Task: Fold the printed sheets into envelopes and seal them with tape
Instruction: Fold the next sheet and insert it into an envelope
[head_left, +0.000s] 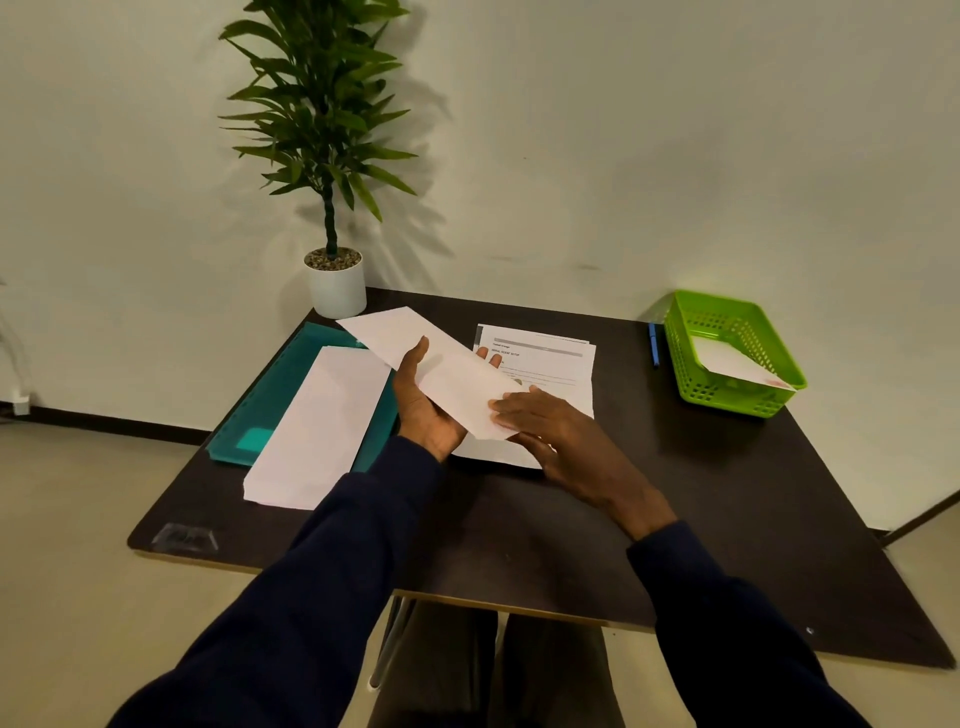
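Note:
A long white envelope (431, 358) is held slantwise above the dark table (727, 493). My left hand (423, 402) cups it from beneath, thumb on top and fingertips showing past its far edge. At the envelope's near end, my right hand (550, 428) grips the corner with its fingers on top. Beneath both hands lies a stack of printed sheets (545, 364). A pile of white envelopes (317, 431) rests to the left on a teal folder (275, 395). A clear tape dispenser (184, 538) sits at the table's near left corner.
A green plastic basket (737, 353) holding a white envelope stands at the far right, with a blue pen (653, 345) beside it. A potted plant (332, 280) stands at the table's far left corner by the wall. My legs show under the near edge.

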